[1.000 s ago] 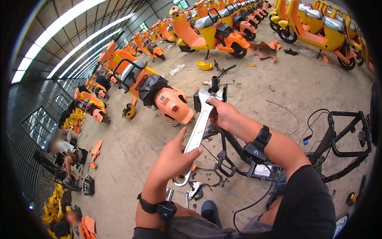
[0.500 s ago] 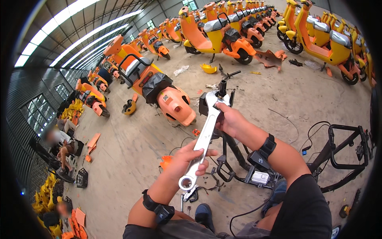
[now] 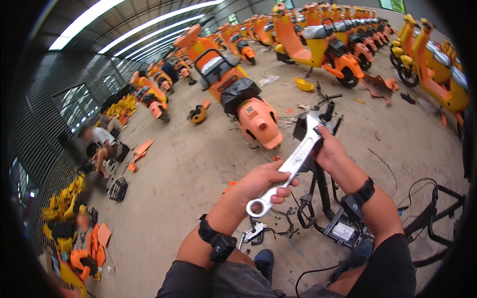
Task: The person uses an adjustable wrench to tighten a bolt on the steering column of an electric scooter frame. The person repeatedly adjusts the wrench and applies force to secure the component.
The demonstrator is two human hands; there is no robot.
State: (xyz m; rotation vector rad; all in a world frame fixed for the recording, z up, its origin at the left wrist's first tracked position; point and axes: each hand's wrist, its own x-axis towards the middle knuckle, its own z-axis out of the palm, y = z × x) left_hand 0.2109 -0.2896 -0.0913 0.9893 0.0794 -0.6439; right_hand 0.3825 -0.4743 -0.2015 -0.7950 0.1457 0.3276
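A large silver combination wrench (image 3: 294, 161) slants from its ring end near me up to its open jaws. My left hand (image 3: 273, 185) is closed around the shank just above the ring. Beside the jaw end, my right hand (image 3: 329, 148) grips the wrench with its thumb on top; its other fingers are mostly hidden. The jaws lie at the top of a black scooter frame's steering column (image 3: 327, 113); whether they sit around it, I cannot tell. Below, the bare frame (image 3: 322, 191) carries a metal box with a white label (image 3: 343, 231).
Behind the frame stands an orange scooter (image 3: 258, 121), with rows of others beyond. Cables and a silver part (image 3: 254, 232) lie by my shoe (image 3: 264, 260). Another black frame (image 3: 437, 228) is at right. On the left, a person (image 3: 102, 141) sits near a black crate (image 3: 118, 189) and yellow panels.
The view has swung left, so the surroundings appear farther right. The wrench slants more, its ring end raised, and both hands keep hold of it.
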